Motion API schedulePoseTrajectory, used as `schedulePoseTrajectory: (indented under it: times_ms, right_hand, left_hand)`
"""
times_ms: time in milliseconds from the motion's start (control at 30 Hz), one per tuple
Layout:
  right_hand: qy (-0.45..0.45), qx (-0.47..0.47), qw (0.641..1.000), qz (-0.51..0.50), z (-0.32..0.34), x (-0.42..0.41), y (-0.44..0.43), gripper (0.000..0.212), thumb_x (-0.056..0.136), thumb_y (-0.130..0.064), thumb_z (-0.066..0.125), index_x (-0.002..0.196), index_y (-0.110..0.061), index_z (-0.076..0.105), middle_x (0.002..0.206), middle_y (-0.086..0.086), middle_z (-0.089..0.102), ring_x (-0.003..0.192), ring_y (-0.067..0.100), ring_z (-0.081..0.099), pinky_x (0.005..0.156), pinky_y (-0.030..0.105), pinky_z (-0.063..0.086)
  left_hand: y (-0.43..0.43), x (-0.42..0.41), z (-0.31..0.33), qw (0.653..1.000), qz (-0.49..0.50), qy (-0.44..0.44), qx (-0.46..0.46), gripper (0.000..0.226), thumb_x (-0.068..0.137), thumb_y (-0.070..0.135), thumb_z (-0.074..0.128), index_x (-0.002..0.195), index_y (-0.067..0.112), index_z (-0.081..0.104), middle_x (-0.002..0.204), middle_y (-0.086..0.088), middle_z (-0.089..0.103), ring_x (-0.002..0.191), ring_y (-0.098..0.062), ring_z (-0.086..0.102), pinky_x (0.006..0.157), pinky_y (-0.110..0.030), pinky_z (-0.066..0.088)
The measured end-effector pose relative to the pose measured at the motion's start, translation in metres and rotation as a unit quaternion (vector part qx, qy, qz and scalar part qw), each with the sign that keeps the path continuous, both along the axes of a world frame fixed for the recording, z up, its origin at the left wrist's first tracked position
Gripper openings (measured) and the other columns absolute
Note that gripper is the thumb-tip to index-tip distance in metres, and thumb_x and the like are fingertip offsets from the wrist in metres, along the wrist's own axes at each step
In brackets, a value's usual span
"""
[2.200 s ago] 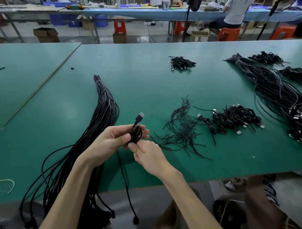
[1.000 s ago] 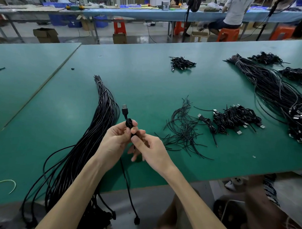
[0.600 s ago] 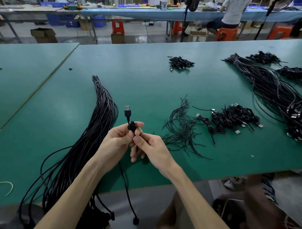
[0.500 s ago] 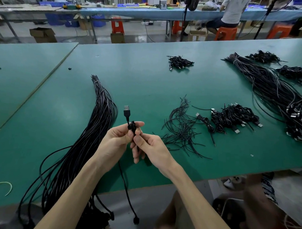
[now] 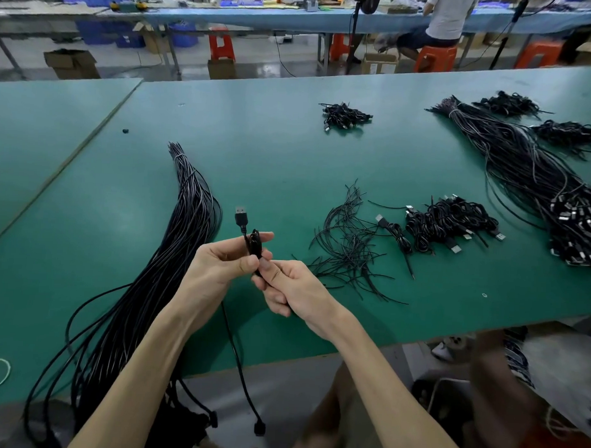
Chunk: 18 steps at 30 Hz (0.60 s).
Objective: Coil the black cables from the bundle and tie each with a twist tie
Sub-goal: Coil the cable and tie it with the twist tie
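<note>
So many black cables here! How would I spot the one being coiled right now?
On the green table, look just right of the long bundle draped over its near edge. There the left hand and right hand hold a small coil. It alone is held in the air, its USB plug sticking up.

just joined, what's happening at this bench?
A person is coiling one black cable above the green table. The left hand grips the wound loops, USB plug sticking up, while the right hand pinches their lower end. The cable's tail hangs off the table edge, so coiling isn't finished. The uncoiled bundle lies left, loose twist ties and finished coils right.
</note>
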State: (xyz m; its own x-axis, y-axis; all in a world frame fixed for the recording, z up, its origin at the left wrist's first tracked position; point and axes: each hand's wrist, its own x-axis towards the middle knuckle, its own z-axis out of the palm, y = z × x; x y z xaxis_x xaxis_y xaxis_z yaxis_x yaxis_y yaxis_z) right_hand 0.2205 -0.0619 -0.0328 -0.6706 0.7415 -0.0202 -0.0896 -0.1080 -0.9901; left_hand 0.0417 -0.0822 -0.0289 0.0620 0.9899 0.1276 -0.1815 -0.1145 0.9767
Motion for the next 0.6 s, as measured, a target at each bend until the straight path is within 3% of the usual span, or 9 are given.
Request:
schedulePoseTrajectory:
  times_ms: [133, 233, 333, 500, 600]
  right_hand:
    - [0.01, -0.007, 1.0, 0.0, -0.0013, 0.0009, -0.0002, 0.04, 0.109, -0.039, 0.048, 0.083, -0.011, 0.059, 0.054, -0.008, 0.042, 0.042, 0.008, 0.037, 0.046, 0.016, 0.036]
    - [0.011, 0.003, 1.0, -0.022, -0.0031, -0.001, -0.0008, 0.04, 0.109, -0.039, 0.05, 0.084, -0.008, 0.059, 0.053, -0.007, 0.043, 0.04, 0.009, 0.04, 0.047, 0.018, 0.038]
    - [-0.003, 0.021, 0.998, -0.061, -0.0043, -0.0031, -0.0019, 0.042, 0.108, -0.04, 0.051, 0.082, -0.008, 0.059, 0.052, -0.006, 0.044, 0.04, 0.011, 0.042, 0.048, 0.02, 0.04]
    - [-0.013, 0.041, 0.996, -0.075, -0.0057, -0.0053, -0.0036, 0.04, 0.109, -0.035, 0.052, 0.084, -0.006, 0.063, 0.054, -0.006, 0.05, 0.042, 0.014, 0.048, 0.049, 0.023, 0.044]
    - [-0.018, 0.047, 0.996, -0.07, -0.0051, -0.0046, -0.0029, 0.036, 0.107, -0.033, 0.055, 0.093, -0.003, 0.069, 0.062, -0.001, 0.062, 0.048, 0.016, 0.057, 0.051, 0.023, 0.044]
  left_hand:
    - [0.0018, -0.0003, -0.0011, 1.0, 0.012, 0.013, 0.005, 0.058, 0.066, 0.05, 0.093, 0.113, 0.019, 0.079, 0.096, -0.003, 0.077, 0.087, -0.012, 0.07, 0.08, -0.02, 0.054]
    - [0.0027, -0.0002, -0.0018, 0.999, 0.024, 0.019, 0.009, 0.049, 0.068, 0.05, 0.092, 0.104, 0.019, 0.08, 0.098, -0.006, 0.078, 0.092, -0.015, 0.071, 0.083, -0.024, 0.055]
    - [0.0012, -0.0006, -0.0012, 1.0, 0.02, 0.019, 0.012, 0.045, 0.076, 0.046, 0.088, 0.107, 0.014, 0.079, 0.104, -0.013, 0.077, 0.092, -0.019, 0.071, 0.083, -0.025, 0.055]
    - [0.0001, 0.0, -0.0031, 0.999, 0.037, 0.0, 0.011, 0.028, 0.081, 0.03, 0.081, 0.101, 0.011, 0.078, 0.095, -0.013, 0.074, 0.08, -0.023, 0.065, 0.079, -0.03, 0.055]
    - [0.0005, -0.0001, -0.0043, 0.999, 0.039, -0.033, 0.003, 0.013, 0.085, 0.022, 0.075, 0.097, 0.016, 0.079, 0.092, -0.007, 0.073, 0.081, -0.019, 0.064, 0.077, -0.026, 0.055]
